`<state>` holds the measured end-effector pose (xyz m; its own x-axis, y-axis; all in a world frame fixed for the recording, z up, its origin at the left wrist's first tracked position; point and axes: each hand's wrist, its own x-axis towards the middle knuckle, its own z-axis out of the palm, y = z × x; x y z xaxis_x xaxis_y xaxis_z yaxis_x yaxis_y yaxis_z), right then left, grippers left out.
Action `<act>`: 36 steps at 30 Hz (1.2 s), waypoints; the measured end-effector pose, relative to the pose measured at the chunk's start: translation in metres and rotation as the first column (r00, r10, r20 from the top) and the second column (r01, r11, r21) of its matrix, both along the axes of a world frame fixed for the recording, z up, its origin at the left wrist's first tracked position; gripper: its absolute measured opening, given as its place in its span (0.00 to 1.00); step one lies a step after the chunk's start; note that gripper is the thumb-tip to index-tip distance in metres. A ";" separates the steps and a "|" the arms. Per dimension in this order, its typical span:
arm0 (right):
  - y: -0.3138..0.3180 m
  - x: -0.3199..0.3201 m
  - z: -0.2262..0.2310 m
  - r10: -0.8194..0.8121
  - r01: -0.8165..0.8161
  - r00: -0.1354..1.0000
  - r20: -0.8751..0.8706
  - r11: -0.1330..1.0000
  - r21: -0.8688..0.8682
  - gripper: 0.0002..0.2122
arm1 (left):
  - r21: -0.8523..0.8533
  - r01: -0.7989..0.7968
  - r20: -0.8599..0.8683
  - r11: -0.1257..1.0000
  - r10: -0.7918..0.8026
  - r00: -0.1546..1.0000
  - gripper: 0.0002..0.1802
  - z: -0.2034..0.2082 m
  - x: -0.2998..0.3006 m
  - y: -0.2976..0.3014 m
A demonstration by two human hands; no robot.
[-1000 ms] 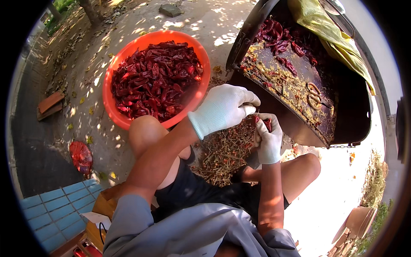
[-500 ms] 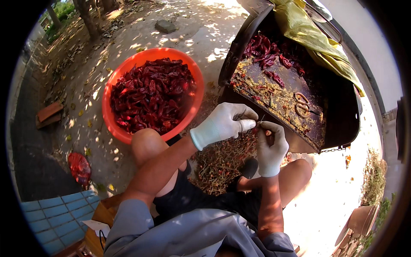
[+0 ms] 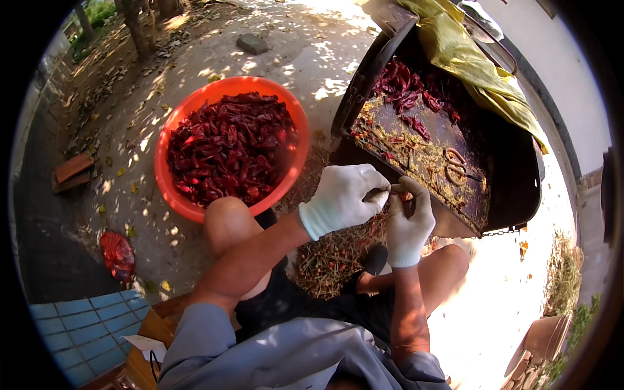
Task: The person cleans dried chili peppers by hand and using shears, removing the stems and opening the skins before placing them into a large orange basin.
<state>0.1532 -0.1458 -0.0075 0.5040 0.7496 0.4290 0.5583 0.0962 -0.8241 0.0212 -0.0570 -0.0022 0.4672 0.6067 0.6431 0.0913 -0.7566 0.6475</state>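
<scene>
In white gloves, my left hand (image 3: 346, 197) and my right hand (image 3: 409, 226) meet at their fingertips in front of the dark metal cart bed (image 3: 448, 218). Both are closed in a pinch. A tiny reddish bit shows between the fingertips, too small to name. Under the hands lies a heap of dry stems (image 3: 328, 260) on the ground. Dried red chillies (image 3: 231, 146) fill an orange basin (image 3: 300, 117) by my left knee. More dried chillies (image 3: 398, 84) lie in the cart's far end.
Scissors (image 3: 456, 166) rest on the cart bed among scattered yellow seeds (image 3: 416, 153). A yellow cloth sheet (image 3: 468, 58) drapes over the cart's side. To the left are bricks (image 3: 73, 170) and a red bundle (image 3: 117, 257). A stone (image 3: 252, 43) lies beyond the basin.
My left hand has turned and shifted slightly down and right, its fingertips closer to the right hand's. A thin dark piece that stuck up between the fingers no longer shows.
</scene>
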 end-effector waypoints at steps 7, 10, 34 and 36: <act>0.009 -0.015 0.022 0.051 -0.091 0.702 -0.710 0.996 -0.018 0.10 | -0.685 0.236 0.329 0.690 0.004 0.944 0.06 0.001 0.003 0.001; 0.011 -0.016 0.027 0.005 -0.001 0.717 -0.698 1.000 0.006 0.09 | -0.735 0.357 0.492 0.576 0.091 0.866 0.07 0.013 -0.003 0.003; 0.020 -0.014 0.033 0.125 -0.141 0.981 -0.145 0.985 -0.099 0.13 | -0.353 0.122 0.146 0.928 -0.074 0.987 0.07 0.022 -0.018 0.019; 0.023 -0.018 0.033 0.091 -0.101 0.992 -0.092 0.990 -0.103 0.08 | -0.337 0.079 0.173 0.938 -0.021 0.985 0.07 0.018 -0.018 0.015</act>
